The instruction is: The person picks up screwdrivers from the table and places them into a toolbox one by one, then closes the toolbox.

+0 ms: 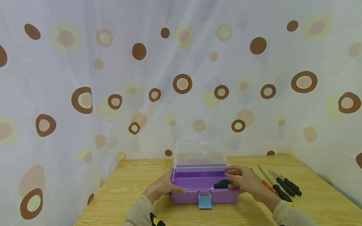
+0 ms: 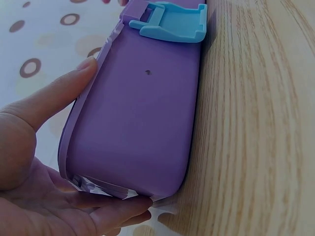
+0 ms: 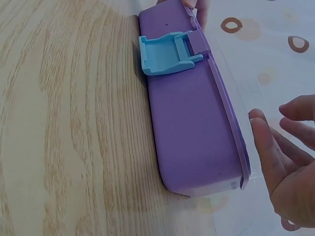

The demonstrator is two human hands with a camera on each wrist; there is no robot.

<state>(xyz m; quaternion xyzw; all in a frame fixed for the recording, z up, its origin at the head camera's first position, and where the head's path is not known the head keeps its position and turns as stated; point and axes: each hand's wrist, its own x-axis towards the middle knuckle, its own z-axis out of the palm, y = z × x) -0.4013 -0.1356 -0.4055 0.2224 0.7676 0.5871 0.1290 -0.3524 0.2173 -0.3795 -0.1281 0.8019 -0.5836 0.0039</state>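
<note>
A purple toolbox (image 1: pixel 188 197) stands on the wooden table with its clear lid (image 1: pixel 199 150) raised at the back. Its light blue latch (image 2: pixel 174 23) hangs down at the front. Inside lies a screwdriver with a black handle (image 1: pixel 222 184), its thin shaft pointing left. My left hand (image 1: pixel 162 187) grips the left end of the toolbox, thumb on the front rim and fingers along the side. Over the right end, my right hand (image 1: pixel 246 180) hovers with loosely bent, parted fingers, the tips close to the screwdriver handle; nothing is between them in the right wrist view.
Right of the toolbox, several screwdrivers with black handles (image 1: pixel 282 193) lie on the table (image 1: pixel 113 201), shafts pointing away. Among them is a tool with orange handles (image 1: pixel 268 185), partly behind my right hand. A curtain with brown circles (image 1: pixel 158 62) surrounds the table's back and sides.
</note>
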